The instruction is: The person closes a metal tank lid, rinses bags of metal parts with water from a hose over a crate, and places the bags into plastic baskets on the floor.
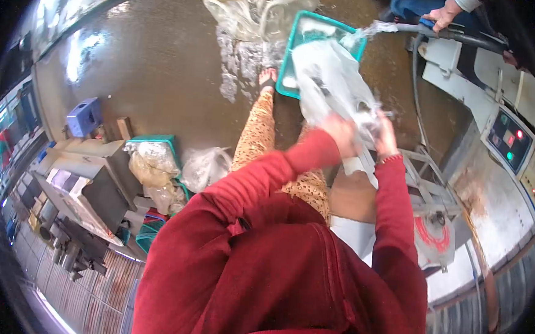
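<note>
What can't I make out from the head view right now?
Head view:
Left hand: fingers blurred, grip unclear.
Right hand: fingertips blurred, partly lost against the plastic bag.
Teal basket: part of its inside hidden by the bag.
Co-worker's hand: most of the body cut off by the picture's edge.
Control panel: lettering too small to read.

Blue stool (pixel 84 117), seemingly plastic.

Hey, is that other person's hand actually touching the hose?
Touching. The head view shows the other person's hand closed over the hose, fingers curled against it.
</note>
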### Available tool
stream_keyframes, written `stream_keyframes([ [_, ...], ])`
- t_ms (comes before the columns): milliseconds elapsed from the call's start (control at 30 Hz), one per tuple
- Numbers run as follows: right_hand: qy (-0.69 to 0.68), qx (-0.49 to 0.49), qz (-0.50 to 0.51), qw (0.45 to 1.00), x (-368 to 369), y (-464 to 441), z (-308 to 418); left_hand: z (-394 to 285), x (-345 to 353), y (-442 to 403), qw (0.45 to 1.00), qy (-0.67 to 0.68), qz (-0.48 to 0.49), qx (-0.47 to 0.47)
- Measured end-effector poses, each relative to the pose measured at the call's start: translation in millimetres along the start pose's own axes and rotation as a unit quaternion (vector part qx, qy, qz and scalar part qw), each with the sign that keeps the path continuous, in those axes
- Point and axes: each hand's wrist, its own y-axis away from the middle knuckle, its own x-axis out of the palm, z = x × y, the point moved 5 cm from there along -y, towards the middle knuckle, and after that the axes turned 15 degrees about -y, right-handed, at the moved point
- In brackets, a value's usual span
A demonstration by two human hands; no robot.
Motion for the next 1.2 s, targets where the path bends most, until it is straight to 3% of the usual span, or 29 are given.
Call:
stream_keyframes([
  [67, 0.021, 0.083, 0.040, 0.995, -23, -40, -23, -19, -40, 40, 0.995, 0.078, -0.012, 0.066],
  [133, 0.031, 0.005, 0.032, 0.999, -22, -23, 11, 10, -26, 47, 0.979, 0.183, 0.000, 0.088],
  [167, 0.064, -0.033, 0.015, 0.997, -18, 2, 34, 45, -31, 43, 0.987, 0.153, 0.025, -0.043],
  [200, 0.154, -0.043, 0.064, 0.985, -22, 27, 54, 105, 44, 27, 0.987, 0.148, -0.038, -0.056],
  [233, 0.203, -0.089, 0.061, 0.973, -1, 79, 76, 141, 12, 20, 0.964, 0.095, 0.141, -0.205],
  [267, 0.292, -0.083, 0.099, 0.948, -11, 98, 91, 221, 96, 14, 0.908, 0.338, 0.089, -0.231],
  [300, 0.289, -0.112, 0.065, 0.948, 6, 132, 97, 258, 122, 16, 0.816, 0.476, 0.007, -0.328],
  [333, 0.346, -0.225, -0.042, 0.910, 8, 149, 107, 286, 162, 12, 0.870, 0.369, 0.063, -0.321],
  [367, 0.306, -0.187, -0.007, 0.934, 13, 154, 111, 287, 188, 6, 0.901, 0.294, -0.001, -0.319],
  [400, 0.262, -0.149, 0.028, 0.953, 16, 155, 112, 265, 178, 0, 0.894, 0.307, 0.007, -0.326],
  [467, 0.010, -0.167, 0.015, 0.986, 1, 130, 108, 204, 134, -1, 0.877, 0.333, 0.011, -0.346],
  [500, -0.071, -0.176, 0.059, 0.980, 13, 116, 98, 169, 120, -8, 0.905, 0.277, 0.018, -0.324],
  [533, -0.074, -0.168, 0.146, 0.972, -4, 74, 85, 134, 107, -14, 0.928, 0.217, 0.024, -0.301],
  [567, -0.057, -0.136, 0.006, 0.989, -4, 49, 61, 98, 93, -21, 0.947, 0.157, 0.026, -0.279],
  [633, 0.064, -0.071, 0.136, 0.986, -40, -23, 12, 15, 51, -14, 0.967, 0.192, 0.050, -0.162],
  [700, 0.041, -0.033, 0.139, 0.989, -42, -26, 9, -37, 9, 17, 0.974, 0.184, -0.067, -0.114],
  [733, 0.032, 0.006, 0.143, 0.989, -39, -29, 18, -46, -13, 26, 0.974, 0.205, -0.064, -0.078],
  [767, 0.060, -0.020, 0.084, 0.994, -38, -28, 25, -38, -17, 27, 0.975, 0.191, -0.091, -0.063],
  [800, 0.136, -0.028, 0.115, 0.984, -38, -19, 36, -27, -14, 23, 0.976, 0.180, -0.115, -0.048],
  [833, 0.212, -0.033, 0.142, 0.966, -39, -2, 50, 4, -3, 15, 0.944, 0.307, -0.100, -0.075],
  [867, 0.286, -0.037, 0.165, 0.943, -38, 20, 63, 46, 7, 20, 0.927, 0.294, -0.070, -0.222],
  [900, 0.315, -0.098, 0.176, 0.928, -31, 61, 79, 88, 25, 19, 0.894, 0.366, -0.029, -0.257],
  [933, 0.393, -0.122, 0.185, 0.892, -42, 83, 101, 135, 82, 22, 0.746, 0.599, -0.106, -0.272],
  [1000, 0.448, -0.140, 0.152, 0.870, -29, 133, 134, 211, 165, 35, 0.767, 0.490, -0.022, -0.414],
  [1033, 0.415, -0.178, 0.122, 0.884, -19, 151, 143, 210, 171, 33, 0.806, 0.421, -0.020, -0.416],
  [1067, 0.403, -0.163, 0.161, 0.886, -14, 153, 149, 198, 165, 25, 0.801, 0.433, -0.022, -0.413],
  [1100, 0.333, -0.185, 0.127, 0.916, -10, 149, 152, 184, 161, 14, 0.819, 0.417, -0.034, -0.392],
  [1167, 0.127, -0.188, 0.059, 0.972, 11, 141, 132, 112, 129, -11, 0.903, 0.299, -0.017, -0.308],
  [1200, 0.069, -0.111, 0.210, 0.969, 9, 106, 115, 66, 105, -16, 0.936, 0.230, -0.004, -0.268],
])
